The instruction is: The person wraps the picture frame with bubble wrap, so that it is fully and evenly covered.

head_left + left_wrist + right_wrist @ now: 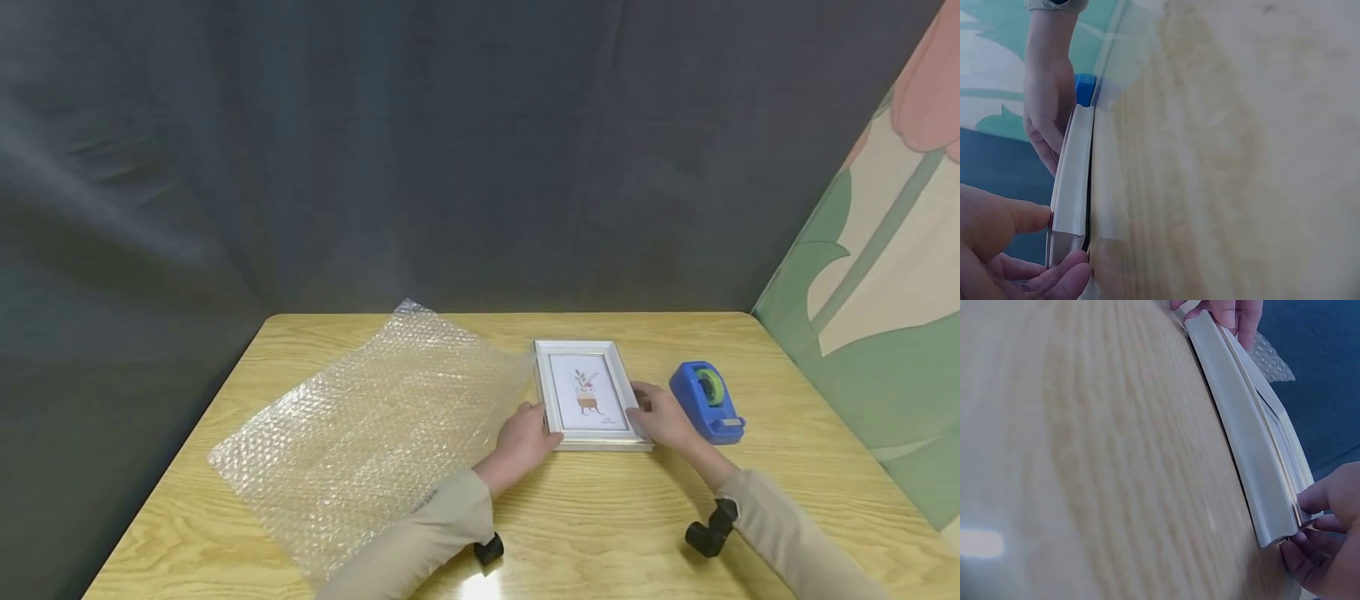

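A white picture frame [621, 367] with a plant print lies face up on the table, right of the bubble wrap. My left hand [525, 436] grips its left edge near the front corner, thumb on top. On the opposite edge, my right hand [663, 415] pinches the frame, with the thumb above and fingers at the side and below. Both wrist views show the frame's front side [1241, 444] close to the tabletop, with fingertips [1075, 275] of the left hand under its corner. A sheet of bubble wrap [375, 417] lies flat, partly beneath the left forearm.
A blue tape dispenser [697, 404] with a green-yellow roll stands just right of my right hand. The wooden table [600, 525] ends at a dark curtain [450, 167] behind. A flower-patterned panel [885, 333] borders the right side.
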Demonstrator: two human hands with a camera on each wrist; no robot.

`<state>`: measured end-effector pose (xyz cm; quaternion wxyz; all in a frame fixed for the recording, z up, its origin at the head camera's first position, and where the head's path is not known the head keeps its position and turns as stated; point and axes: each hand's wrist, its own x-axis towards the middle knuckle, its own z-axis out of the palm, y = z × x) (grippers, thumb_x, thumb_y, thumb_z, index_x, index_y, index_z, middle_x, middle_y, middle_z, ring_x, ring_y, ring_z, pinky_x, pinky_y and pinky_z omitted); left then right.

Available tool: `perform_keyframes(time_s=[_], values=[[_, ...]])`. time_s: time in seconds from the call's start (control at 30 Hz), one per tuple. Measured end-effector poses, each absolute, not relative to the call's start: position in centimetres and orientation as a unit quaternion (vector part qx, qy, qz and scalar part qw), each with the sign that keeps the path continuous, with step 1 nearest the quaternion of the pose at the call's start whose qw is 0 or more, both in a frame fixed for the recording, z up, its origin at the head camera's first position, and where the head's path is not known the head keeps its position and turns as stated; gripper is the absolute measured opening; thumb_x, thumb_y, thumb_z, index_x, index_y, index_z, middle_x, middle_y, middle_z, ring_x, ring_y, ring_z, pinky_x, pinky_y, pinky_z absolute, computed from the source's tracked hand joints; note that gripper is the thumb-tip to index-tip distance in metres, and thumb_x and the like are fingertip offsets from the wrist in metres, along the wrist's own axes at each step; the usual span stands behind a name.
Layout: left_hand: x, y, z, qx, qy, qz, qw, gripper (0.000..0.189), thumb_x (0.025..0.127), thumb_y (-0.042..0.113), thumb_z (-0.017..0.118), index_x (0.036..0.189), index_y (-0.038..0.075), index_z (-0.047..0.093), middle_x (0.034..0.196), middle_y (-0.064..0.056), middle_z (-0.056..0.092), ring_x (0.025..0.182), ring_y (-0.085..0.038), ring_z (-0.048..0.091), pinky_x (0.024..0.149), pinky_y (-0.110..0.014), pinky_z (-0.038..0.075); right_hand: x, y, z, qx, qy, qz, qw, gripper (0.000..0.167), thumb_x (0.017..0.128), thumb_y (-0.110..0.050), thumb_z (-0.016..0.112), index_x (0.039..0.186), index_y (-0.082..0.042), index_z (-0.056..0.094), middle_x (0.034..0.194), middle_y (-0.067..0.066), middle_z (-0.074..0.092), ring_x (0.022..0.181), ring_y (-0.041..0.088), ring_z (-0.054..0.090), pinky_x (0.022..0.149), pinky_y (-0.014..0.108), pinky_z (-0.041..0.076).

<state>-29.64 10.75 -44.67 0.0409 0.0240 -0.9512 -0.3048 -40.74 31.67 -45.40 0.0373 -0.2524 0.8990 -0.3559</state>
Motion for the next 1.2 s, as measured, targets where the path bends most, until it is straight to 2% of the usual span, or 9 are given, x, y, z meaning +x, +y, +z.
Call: perform_keyframes(time_s=[0.2,0.33,0.5,0.63,0.7,0.83,1.03,1.13,1.2], values=[[-28.1,11.2,-44.7,0.014,-0.949,-0.313,0.04,0.044,0.082,0.025,0.067,0.12,0.007,0.055,0.097,-0.008,0.058,0.083,-0.022,0.059,0.062,-0.028,0.049,-39.0,32.6,-45.4,-0.26,0.894,-0.363,0.035,0.047,0.082,0.002,0.058,0.121,0.021,0.041,0.107,0.036,0.054,0.092,0.041,0.057,0.079,0.047,0.049],[-27.1,11.5,-44.7,-0.001,-0.955,-0.293,0.044,0.043,0.08,0.027,0.068,0.115,0.005,0.056,0.093,-0.007,0.059,0.078,-0.021,0.06,0.059,-0.026,0.048,-37.9,33.2,-45.6,-0.254,0.895,-0.365,0.032,0.048,0.081,0.002,0.06,0.121,0.02,0.041,0.108,0.037,0.054,0.092,0.04,0.058,0.077,0.046,0.05],[-26.9,11.2,-44.6,0.002,-0.948,-0.317,0.019,0.042,0.076,0.03,0.072,0.106,0.006,0.056,0.088,-0.001,0.059,0.075,-0.014,0.057,0.058,-0.023,0.046,-37.3,33.8,-45.6,-0.263,0.891,-0.369,0.028,0.048,0.078,0.003,0.063,0.118,0.02,0.043,0.102,0.034,0.056,0.083,0.034,0.059,0.069,0.038,0.051],[-27.7,10.7,-44.3,0.028,-0.933,-0.357,-0.027,0.04,0.075,0.028,0.073,0.104,0.009,0.054,0.091,0.0,0.059,0.08,-0.014,0.056,0.063,-0.025,0.046,-37.8,34.1,-44.7,-0.27,0.892,-0.353,0.08,0.054,0.078,-0.006,0.067,0.12,0.018,0.042,0.102,0.03,0.055,0.085,0.034,0.058,0.068,0.037,0.051],[-28.3,10.6,-44.3,0.033,-0.932,-0.359,-0.033,0.046,0.075,0.026,0.072,0.112,0.006,0.053,0.1,-0.003,0.059,0.09,-0.017,0.057,0.071,-0.028,0.047,-38.4,34.2,-44.2,-0.271,0.894,-0.338,0.112,0.06,0.08,-0.012,0.067,0.123,0.017,0.038,0.105,0.031,0.054,0.091,0.039,0.056,0.07,0.04,0.051],[-29.4,10.8,-44.4,0.051,-0.93,-0.363,-0.028,0.06,0.074,0.023,0.071,0.124,0.003,0.047,0.109,-0.011,0.055,0.098,-0.025,0.054,0.082,-0.034,0.046,-39.4,34.1,-43.8,-0.261,0.894,-0.333,0.145,0.066,0.085,-0.02,0.064,0.128,0.019,0.032,0.112,0.034,0.051,0.1,0.044,0.052,0.075,0.043,0.051],[-30.5,11.3,-44.6,0.079,-0.898,-0.431,-0.027,0.075,0.065,0.008,0.078,0.131,0.007,0.042,0.117,-0.011,0.051,0.105,-0.026,0.046,0.088,-0.035,0.044,-39.8,33.8,-44.1,-0.204,0.876,-0.383,0.21,0.058,0.088,-0.015,0.057,0.131,0.015,0.032,0.122,0.033,0.044,0.108,0.04,0.047,0.073,0.033,0.05],[-30.5,11.5,-44.4,0.103,-0.876,-0.471,-0.027,0.079,0.061,0.001,0.077,0.131,0.005,0.042,0.121,-0.015,0.048,0.108,-0.028,0.045,0.09,-0.036,0.044,-39.3,33.6,-44.0,-0.186,0.871,-0.4,0.214,0.056,0.088,-0.01,0.055,0.132,0.015,0.03,0.123,0.032,0.042,0.106,0.037,0.046,0.068,0.028,0.047],[-30.4,11.5,-44.3,0.12,-0.861,-0.493,-0.024,0.08,0.059,-0.002,0.076,0.131,0.003,0.042,0.119,-0.018,0.046,0.104,-0.028,0.047,0.091,-0.037,0.044,-39.1,33.6,-43.9,-0.182,0.87,-0.407,0.211,0.056,0.087,-0.009,0.054,0.132,0.015,0.03,0.124,0.033,0.042,0.106,0.036,0.046,0.067,0.027,0.047]])
